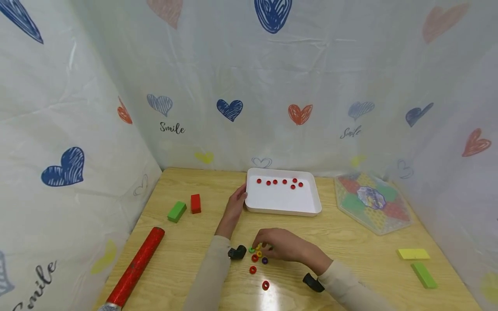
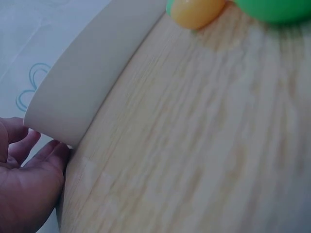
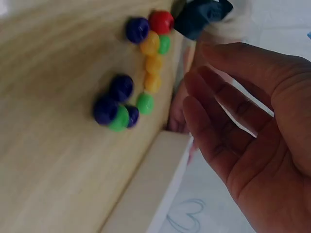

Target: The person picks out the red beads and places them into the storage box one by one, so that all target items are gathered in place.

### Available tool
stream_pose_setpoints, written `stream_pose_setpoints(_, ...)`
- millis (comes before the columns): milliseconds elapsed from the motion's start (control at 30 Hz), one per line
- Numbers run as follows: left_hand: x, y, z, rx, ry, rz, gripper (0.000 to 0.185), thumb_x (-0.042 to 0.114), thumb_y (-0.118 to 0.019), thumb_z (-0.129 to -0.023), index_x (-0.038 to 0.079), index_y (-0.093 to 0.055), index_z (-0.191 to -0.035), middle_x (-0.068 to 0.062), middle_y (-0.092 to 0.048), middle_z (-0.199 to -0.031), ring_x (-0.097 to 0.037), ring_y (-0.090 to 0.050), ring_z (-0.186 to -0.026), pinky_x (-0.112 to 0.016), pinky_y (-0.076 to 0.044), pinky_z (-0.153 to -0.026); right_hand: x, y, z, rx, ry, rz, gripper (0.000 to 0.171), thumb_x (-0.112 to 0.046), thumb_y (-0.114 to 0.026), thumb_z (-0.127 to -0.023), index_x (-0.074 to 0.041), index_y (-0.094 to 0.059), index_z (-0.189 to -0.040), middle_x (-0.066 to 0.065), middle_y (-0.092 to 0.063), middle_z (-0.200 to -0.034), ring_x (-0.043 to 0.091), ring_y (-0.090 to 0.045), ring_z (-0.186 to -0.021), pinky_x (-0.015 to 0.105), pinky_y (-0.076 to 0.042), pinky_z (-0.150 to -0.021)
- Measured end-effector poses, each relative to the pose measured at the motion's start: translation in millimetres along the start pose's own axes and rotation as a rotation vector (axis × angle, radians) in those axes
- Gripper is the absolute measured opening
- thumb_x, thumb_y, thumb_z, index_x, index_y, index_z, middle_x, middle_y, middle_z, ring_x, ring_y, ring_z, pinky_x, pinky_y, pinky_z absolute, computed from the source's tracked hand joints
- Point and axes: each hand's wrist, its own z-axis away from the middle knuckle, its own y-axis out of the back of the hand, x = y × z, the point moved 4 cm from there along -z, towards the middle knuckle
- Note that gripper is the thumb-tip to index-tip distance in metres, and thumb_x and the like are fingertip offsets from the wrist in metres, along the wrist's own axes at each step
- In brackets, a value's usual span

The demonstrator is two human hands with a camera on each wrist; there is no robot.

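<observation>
My left hand [image 1: 235, 203] is at the left end of the white tray [image 1: 280, 203], its fingers at the end wall between rim and tabletop in the left wrist view. Several red beads [image 1: 285, 182] lie inside, along the tray's far side. Nearer the front, my right hand [image 1: 285, 245] hovers palm down with bent fingers over loose beads. Among these are a green bead [image 1: 251, 249], a yellow bead [image 1: 259, 254], a dark purple bead [image 1: 265, 260] and red beads [image 1: 253, 270]. In the right wrist view the fingers are loosely curved, and no bead shows between them.
At left stand a green block [image 1: 177, 211], a red block [image 1: 196, 204] and a long red glittery tube [image 1: 136, 268]. A hexagonal game board [image 1: 373, 201] lies back right. A yellow block [image 1: 413, 254] and a green block [image 1: 424, 275] lie front right. Heart-printed sheeting [image 1: 264, 86] encloses the table.
</observation>
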Motion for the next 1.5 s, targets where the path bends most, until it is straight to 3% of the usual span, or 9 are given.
stream_pose_setpoints(267,-1.7,1.6,2.2,-0.001,-0.018,0.027,0.043,0.012,-0.045,-0.103,0.01,-0.043,-0.146,-0.011,-0.038,-0.152,-0.023,-0.032,-0.142,-0.038,-0.028,-0.117,-8.5,-25.3,-1.9,0.036,0.073,0.112,0.018,-0.013,-0.073,-0.086,-0.02,-0.073,-0.103,-0.012,-0.064,-0.103,-0.002,-0.06,-0.09,0.012,-0.049,-0.076)
stream_pose_setpoints(800,-1.2,1.0,-0.1,-0.001,0.006,0.02,0.043,0.014,-0.045,-0.103,0.013,-0.042,-0.146,-0.007,-0.038,-0.152,-0.019,-0.032,-0.142,-0.037,-0.027,-0.117,-12.4,-38.7,-0.8,0.068,0.083,0.233,0.015,-0.016,-0.07,-0.087,-0.025,-0.072,-0.098,-0.016,-0.062,-0.095,-0.008,-0.052,-0.079,0.007,-0.042,-0.062)
stream_pose_setpoints(1067,-2.2,0.9,0.5,-0.001,0.009,0.021,0.044,0.013,-0.045,-0.103,0.013,-0.042,-0.146,-0.008,-0.038,-0.152,-0.021,-0.032,-0.142,-0.037,-0.028,-0.117,-13.0,-33.2,1.7,0.063,0.072,0.147,0.014,-0.016,-0.07,-0.087,-0.023,-0.072,-0.098,-0.016,-0.061,-0.094,-0.008,-0.05,-0.077,0.007,-0.043,-0.064)
stream_pose_setpoints(1200,-2.1,0.9,0.7,-0.004,0.01,0.034,0.043,0.014,-0.045,-0.103,0.013,-0.043,-0.146,-0.007,-0.039,-0.152,-0.019,-0.032,-0.141,-0.035,-0.028,-0.117,-7.7,-21.6,2.6,0.088,0.073,0.014,0.013,-0.013,-0.068,-0.089,-0.019,-0.072,-0.1,-0.011,-0.062,-0.096,-0.006,-0.052,-0.076,0.008,-0.045,-0.068)
stream_pose_setpoints(1367,-0.6,0.6,0.0,-0.012,0.008,0.029,0.043,0.013,-0.044,-0.103,0.012,-0.042,-0.146,-0.009,-0.039,-0.152,-0.02,-0.032,-0.141,-0.037,-0.028,-0.117,2.6,0.0,4.0,0.128,0.028,-0.164,0.016,-0.008,-0.065,-0.09,-0.012,-0.071,-0.104,-0.005,-0.062,-0.1,-0.002,-0.056,-0.079,0.019,-0.054,-0.072)
stream_pose_setpoints(1500,-0.3,0.1,0.3,-0.011,0.026,0.022,0.043,0.014,-0.044,-0.103,0.013,-0.042,-0.146,-0.008,-0.039,-0.152,-0.02,-0.032,-0.141,-0.037,-0.027,-0.117,13.9,17.8,5.6,0.168,-0.028,-0.166,0.017,-0.01,-0.066,-0.09,-0.012,-0.07,-0.107,-0.005,-0.062,-0.102,0.002,-0.059,-0.086,0.026,-0.056,-0.077)
